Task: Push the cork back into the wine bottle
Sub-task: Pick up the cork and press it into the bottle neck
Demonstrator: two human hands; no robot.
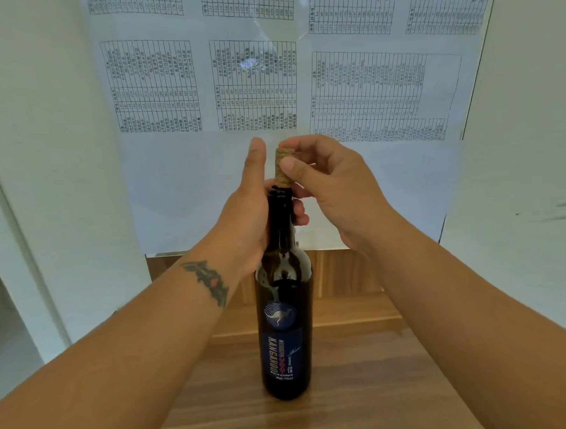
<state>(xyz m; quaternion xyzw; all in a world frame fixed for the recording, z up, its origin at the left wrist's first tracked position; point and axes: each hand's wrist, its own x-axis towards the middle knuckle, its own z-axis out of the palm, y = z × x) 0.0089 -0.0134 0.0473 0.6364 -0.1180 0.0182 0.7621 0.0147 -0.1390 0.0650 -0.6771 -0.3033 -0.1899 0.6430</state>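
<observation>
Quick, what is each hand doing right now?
Left hand: closed around the neck of the wine bottle.
Right hand: fingers closed on the cork, which sits in the bottle's mouth.

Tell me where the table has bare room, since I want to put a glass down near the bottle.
The wooden table shows bare wood right of the wine bottle, up to the right forearm, and a narrower strip on its left. The neck is crowded: left hand grips it, right hand pinches the cork.

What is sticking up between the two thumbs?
The cork, in the head view. It stands in the mouth of the wine bottle, between the left hand and right hand.
</observation>
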